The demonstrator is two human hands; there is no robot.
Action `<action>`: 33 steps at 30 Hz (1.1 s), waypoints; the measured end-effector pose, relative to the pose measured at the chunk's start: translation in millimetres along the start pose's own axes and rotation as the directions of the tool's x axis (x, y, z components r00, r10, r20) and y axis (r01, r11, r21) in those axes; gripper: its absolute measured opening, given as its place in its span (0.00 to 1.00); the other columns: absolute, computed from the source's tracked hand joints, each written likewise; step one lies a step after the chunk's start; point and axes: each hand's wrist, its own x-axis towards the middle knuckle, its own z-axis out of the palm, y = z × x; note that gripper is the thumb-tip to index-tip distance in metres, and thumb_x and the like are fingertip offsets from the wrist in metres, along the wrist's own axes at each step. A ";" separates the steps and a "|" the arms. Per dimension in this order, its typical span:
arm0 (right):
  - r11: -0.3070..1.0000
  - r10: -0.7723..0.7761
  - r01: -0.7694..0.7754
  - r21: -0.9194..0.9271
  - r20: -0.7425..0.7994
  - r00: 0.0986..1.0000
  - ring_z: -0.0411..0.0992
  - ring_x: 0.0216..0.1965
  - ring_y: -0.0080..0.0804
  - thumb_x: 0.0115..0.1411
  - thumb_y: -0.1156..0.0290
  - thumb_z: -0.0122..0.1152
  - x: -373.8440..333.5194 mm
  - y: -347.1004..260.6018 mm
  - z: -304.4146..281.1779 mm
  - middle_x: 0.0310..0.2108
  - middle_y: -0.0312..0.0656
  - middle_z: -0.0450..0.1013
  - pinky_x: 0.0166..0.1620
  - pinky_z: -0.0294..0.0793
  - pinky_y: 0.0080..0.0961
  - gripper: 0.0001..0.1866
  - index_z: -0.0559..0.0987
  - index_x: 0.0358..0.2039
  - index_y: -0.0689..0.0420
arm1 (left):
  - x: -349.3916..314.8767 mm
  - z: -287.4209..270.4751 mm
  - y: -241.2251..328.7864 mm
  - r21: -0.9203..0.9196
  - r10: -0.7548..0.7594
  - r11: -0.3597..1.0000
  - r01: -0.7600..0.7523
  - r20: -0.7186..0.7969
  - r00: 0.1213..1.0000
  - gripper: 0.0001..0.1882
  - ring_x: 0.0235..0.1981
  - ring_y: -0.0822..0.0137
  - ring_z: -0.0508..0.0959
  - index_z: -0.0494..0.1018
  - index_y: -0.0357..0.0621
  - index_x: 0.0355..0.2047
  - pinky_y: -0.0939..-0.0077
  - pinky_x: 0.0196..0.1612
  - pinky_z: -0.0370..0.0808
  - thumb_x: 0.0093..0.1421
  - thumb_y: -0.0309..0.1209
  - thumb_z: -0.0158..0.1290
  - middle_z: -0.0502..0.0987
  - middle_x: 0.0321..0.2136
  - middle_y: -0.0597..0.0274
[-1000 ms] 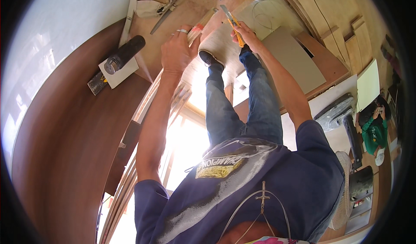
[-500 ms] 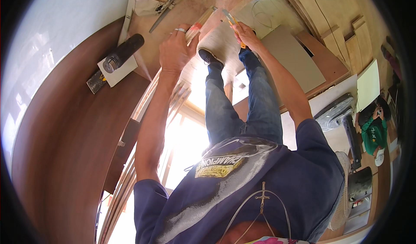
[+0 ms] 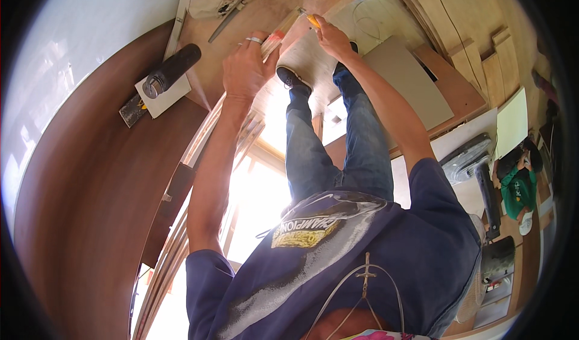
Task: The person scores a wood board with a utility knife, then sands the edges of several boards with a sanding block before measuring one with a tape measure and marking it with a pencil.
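Note:
My left hand (image 3: 246, 68), with a ring on one finger, is closed over the edge of a long, thin wooden strip (image 3: 288, 23). A red patch shows beside its fingers. In my right hand (image 3: 333, 39) is an orange utility knife (image 3: 313, 21), held close to the far end of the strip. Its metal tip is near that end; whether they touch, I cannot tell. The closed fingers hide most of the knife's handle.
A dark bottle (image 3: 174, 69) rests on a white sheet (image 3: 163, 97) at the left, on a brown panel (image 3: 84, 189). A cloth tool bag (image 3: 211, 3) is at the far left. Wooden boards (image 3: 458, 14) lie at the far right. A person in green (image 3: 518, 189) sits at the right.
My right hand has moved up and left with the knife, bringing it nearer the strip's far end. The knife has turned, its handle mostly covered now. My left hand has barely moved.

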 end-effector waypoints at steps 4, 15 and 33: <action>0.996 -0.017 0.016 -0.091 -0.018 1.000 0.80 0.36 0.52 0.71 0.64 0.49 3.2 -4.0 0.4 0.38 0.57 0.79 0.40 0.79 0.47 0.24 0.64 0.67 0.50 | 1.3 -1.2 2.1 -0.047 -0.002 0.999 0.001 -0.025 1.000 0.15 0.27 0.47 0.81 0.77 0.48 0.40 0.57 0.31 0.78 0.59 0.43 0.64 0.81 0.26 0.50; 0.989 -0.072 0.062 -0.138 -0.068 0.995 0.81 0.34 0.49 0.71 0.65 0.50 13.1 7.3 4.3 0.34 0.52 0.80 0.38 0.81 0.44 0.23 0.66 0.65 0.51 | 3.8 -2.2 3.5 -0.047 -0.003 0.999 0.004 0.011 1.000 0.16 0.27 0.48 0.81 0.77 0.48 0.40 0.57 0.30 0.77 0.60 0.44 0.64 0.81 0.26 0.50; 0.982 -0.055 0.061 -0.177 0.040 0.998 0.80 0.38 0.53 0.66 0.71 0.51 18.7 1.1 2.9 0.35 0.53 0.79 0.40 0.79 0.48 0.27 0.62 0.65 0.54 | 2.3 -0.4 3.4 -0.017 -0.007 1.000 0.008 0.069 0.998 0.17 0.31 0.52 0.82 0.75 0.50 0.43 0.59 0.33 0.79 0.57 0.41 0.62 0.81 0.30 0.56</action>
